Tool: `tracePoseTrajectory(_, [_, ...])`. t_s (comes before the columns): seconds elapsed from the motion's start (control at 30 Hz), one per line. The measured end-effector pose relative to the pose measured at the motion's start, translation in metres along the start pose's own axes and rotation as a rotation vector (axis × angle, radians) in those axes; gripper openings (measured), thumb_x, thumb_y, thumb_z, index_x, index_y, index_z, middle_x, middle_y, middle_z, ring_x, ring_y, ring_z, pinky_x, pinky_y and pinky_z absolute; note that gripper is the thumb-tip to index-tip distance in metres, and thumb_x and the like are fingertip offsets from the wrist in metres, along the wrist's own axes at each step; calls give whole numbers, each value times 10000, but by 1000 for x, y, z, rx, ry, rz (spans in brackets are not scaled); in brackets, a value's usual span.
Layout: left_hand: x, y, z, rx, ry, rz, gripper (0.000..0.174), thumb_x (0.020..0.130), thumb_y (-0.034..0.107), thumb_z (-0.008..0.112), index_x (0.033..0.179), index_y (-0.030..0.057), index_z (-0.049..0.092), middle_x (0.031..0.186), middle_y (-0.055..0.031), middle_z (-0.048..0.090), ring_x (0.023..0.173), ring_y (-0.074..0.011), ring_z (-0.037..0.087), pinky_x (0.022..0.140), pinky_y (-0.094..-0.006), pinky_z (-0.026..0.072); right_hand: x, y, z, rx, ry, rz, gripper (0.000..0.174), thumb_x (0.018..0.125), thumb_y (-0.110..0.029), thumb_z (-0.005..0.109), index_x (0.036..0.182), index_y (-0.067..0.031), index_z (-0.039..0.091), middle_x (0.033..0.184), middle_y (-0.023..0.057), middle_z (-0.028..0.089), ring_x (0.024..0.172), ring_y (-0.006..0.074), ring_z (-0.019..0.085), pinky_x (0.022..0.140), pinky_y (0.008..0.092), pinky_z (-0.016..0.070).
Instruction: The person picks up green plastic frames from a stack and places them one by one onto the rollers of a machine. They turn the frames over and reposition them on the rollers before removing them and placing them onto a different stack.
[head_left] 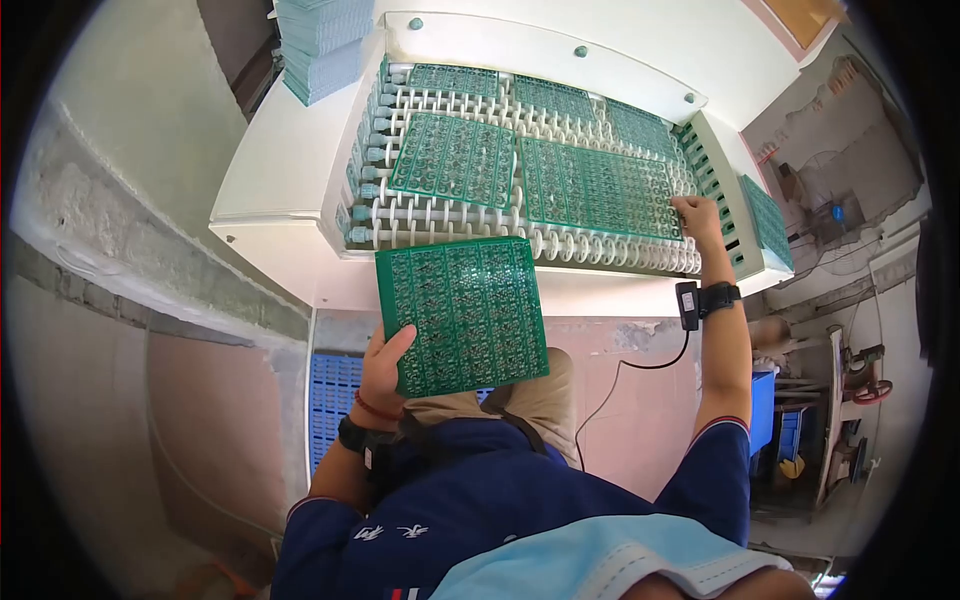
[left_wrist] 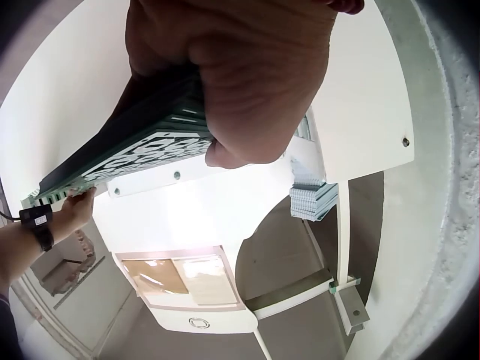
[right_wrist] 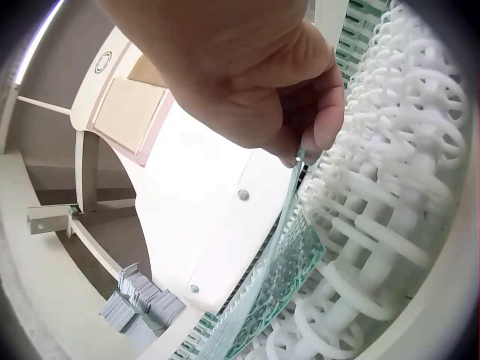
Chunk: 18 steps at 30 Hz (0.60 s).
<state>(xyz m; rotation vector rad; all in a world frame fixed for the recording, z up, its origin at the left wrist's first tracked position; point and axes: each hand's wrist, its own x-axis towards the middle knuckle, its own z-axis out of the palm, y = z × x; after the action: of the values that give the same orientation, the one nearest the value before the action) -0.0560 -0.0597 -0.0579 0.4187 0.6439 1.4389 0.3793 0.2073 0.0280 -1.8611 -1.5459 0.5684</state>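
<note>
My left hand [head_left: 382, 372] grips a stack of green circuit boards [head_left: 465, 315] by its left edge, thumb on top, in front of the machine; the left wrist view shows several layers in the hand [left_wrist: 240, 75]. With its fingertips, my right hand [head_left: 701, 220] pinches the right edge of a green panel [head_left: 600, 190] over the white rollers [head_left: 430, 215]. In the right wrist view the hand [right_wrist: 247, 82] holds the panel's edge [right_wrist: 259, 300], which stands tilted off the rollers [right_wrist: 375, 247]. Left of that panel another board [head_left: 455, 158] lies on the rollers.
More boards [head_left: 553, 98] lie in the back row of rollers. Stacked pale blue-grey pieces [head_left: 322, 50] stand at the machine's back left corner. One board [head_left: 766, 225] leans at the machine's right side. A cable [head_left: 640, 366] hangs from my right wrist; a blue crate [head_left: 335, 395] is below.
</note>
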Motion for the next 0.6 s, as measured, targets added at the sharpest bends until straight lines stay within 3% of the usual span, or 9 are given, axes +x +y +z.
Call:
tracePoseTrajectory(0.07, [-2, 2, 3, 3, 3, 10, 340, 909, 100, 408, 1212, -47, 455, 1122, -151, 571, 970, -220, 592, 833, -323, 488, 7, 16, -20, 10, 61, 54, 240, 798, -201, 669, 834, 36, 675, 557, 11, 523, 442, 87, 463, 400, 253, 377])
tracePoseTrajectory(0.17, [-4, 2, 5, 27, 16, 25, 340, 908, 100, 410, 1209, -49, 456, 1121, -153, 571, 966, -222, 593, 827, -326, 490, 15, 43, -43, 128, 66, 114, 234, 812, -192, 655, 886, 29, 676, 602, 8, 543, 476, 80, 470, 424, 242, 384])
tracePoseTrajectory(0.27, [-4, -1, 3, -12, -1, 25, 341, 909, 100, 405, 1210, -52, 455, 1121, -155, 571, 968, -226, 593, 825, -330, 491, 10, 47, -50, 128, 125, 74, 238, 821, -188, 644, 923, 25, 673, 641, 9, 564, 522, 71, 485, 464, 229, 402])
tracePoseTrajectory(0.37, [-4, -2, 5, 1, 2, 21, 345, 911, 97, 398, 1218, -53, 447, 1129, -159, 567, 977, -231, 591, 833, -336, 490, -15, 26, -26, 162, 170, -93, 234, 820, -185, 640, 908, 29, 670, 635, 7, 556, 554, 62, 489, 492, 218, 411])
tracePoseTrajectory(0.4, [-4, -2, 7, 4, -2, 19, 345, 911, 97, 398, 1218, -53, 447, 1129, -159, 567, 977, -231, 591, 833, -336, 490, -23, 22, -19, 87, 64, -177, 234, 825, -192, 637, 903, 26, 668, 642, 8, 559, 564, 60, 493, 499, 218, 415])
tracePoseTrajectory(0.53, [-5, 1, 17, -4, -35, 19, 354, 913, 90, 395, 1234, -54, 432, 1146, -161, 559, 995, -237, 586, 849, -343, 488, -122, -43, 47, 282, -458, -290, 309, 850, -268, 638, 971, 15, 658, 762, 49, 623, 635, 99, 562, 568, 234, 487])
tracePoseTrajectory(0.6, [-6, 1, 20, 0, -31, 19, 357, 913, 89, 395, 1238, -54, 428, 1152, -160, 557, 1001, -239, 585, 855, -347, 486, -166, -68, 70, 341, -740, -262, 375, 838, -299, 649, 1030, 23, 636, 834, 94, 647, 697, 121, 596, 623, 255, 511])
